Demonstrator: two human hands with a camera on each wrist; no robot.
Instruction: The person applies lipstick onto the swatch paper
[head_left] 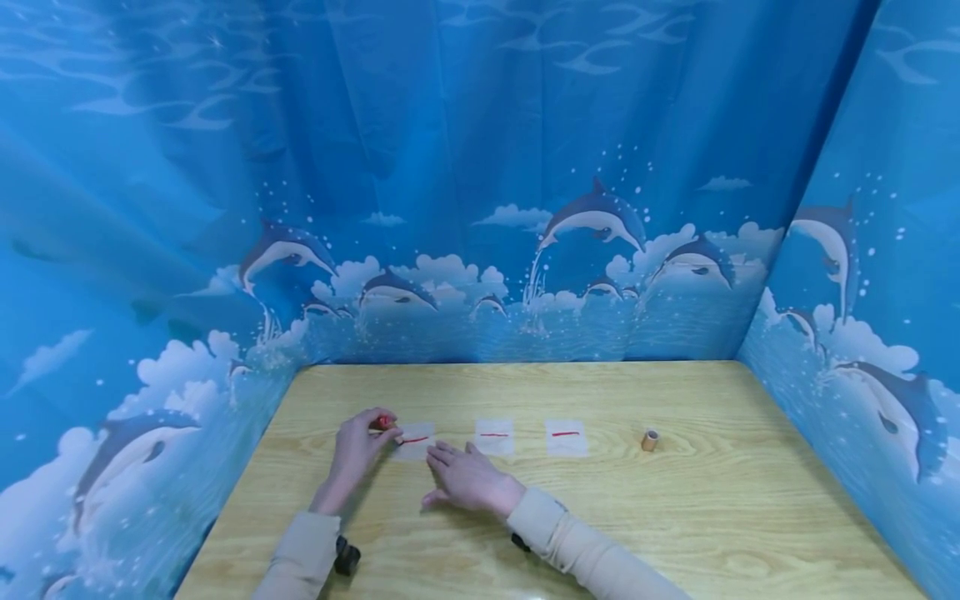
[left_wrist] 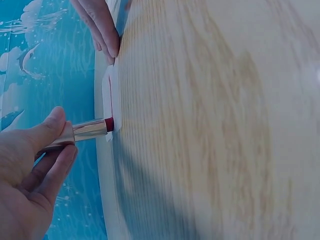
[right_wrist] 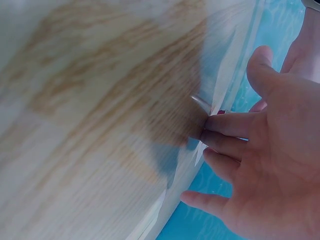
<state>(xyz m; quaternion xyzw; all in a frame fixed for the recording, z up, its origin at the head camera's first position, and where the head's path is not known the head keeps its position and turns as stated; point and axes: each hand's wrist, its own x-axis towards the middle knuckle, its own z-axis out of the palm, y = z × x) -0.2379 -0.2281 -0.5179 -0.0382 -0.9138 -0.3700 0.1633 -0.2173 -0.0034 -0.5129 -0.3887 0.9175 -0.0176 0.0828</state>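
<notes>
My left hand (head_left: 358, 450) pinches a lipstick (left_wrist: 90, 129) by its base, thumb on one side and fingers on the other. Its red tip meets the left paper square (head_left: 417, 450), at the left end of a red line there. In the left wrist view the lipstick's metal tube points at the paper (left_wrist: 106, 90). My right hand (head_left: 471, 478) lies flat with fingers extended, fingertips at that square's right edge. The right wrist view shows the right hand's fingers (right_wrist: 227, 145) straight and touching down beside the paper.
Two more paper squares, the middle one (head_left: 495, 447) and the right one (head_left: 566, 447), each bear a red line. A small copper-coloured cap (head_left: 649, 440) stands farther right on the wooden table (head_left: 712, 517). Blue dolphin-print curtains (head_left: 480, 167) enclose the table's back and sides.
</notes>
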